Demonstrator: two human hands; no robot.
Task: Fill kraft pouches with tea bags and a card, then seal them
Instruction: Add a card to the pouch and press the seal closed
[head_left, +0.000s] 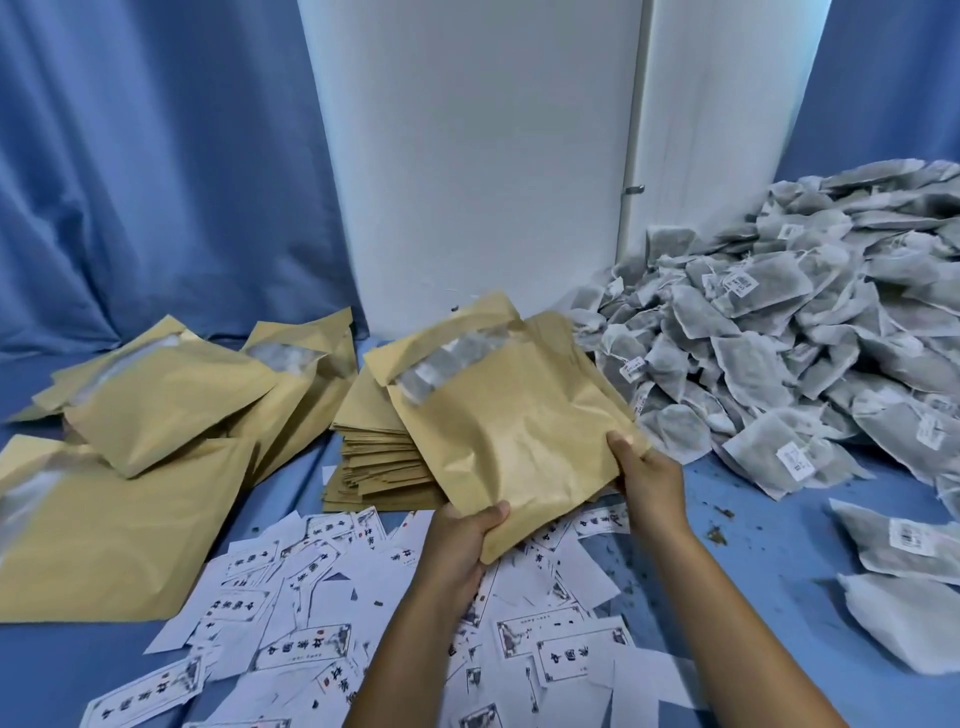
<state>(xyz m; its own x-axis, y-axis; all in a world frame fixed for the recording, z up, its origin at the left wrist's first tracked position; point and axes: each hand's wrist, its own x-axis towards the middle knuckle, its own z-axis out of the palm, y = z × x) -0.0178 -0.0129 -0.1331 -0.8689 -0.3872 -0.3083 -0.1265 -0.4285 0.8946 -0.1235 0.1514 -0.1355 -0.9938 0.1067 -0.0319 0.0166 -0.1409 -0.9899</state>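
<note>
A kraft pouch (514, 410) is held up at centre, tilted, its mouth open at the far end with tea bags showing inside. My left hand (462, 540) grips its near bottom corner. My right hand (647, 475) grips the bottom right edge. A big heap of grey tea bags (810, 332) lies at the right. White printed cards (332, 597) are scattered on the blue cloth under my arms. A stack of flat, unfilled kraft pouches (379, 457) sits just behind the held pouch.
Several filled kraft pouches (161, 410) lie piled at the left. A white panel (483, 156) stands behind, with blue curtains either side. Loose tea bags (898, 551) and tea crumbs (719, 535) lie at the near right.
</note>
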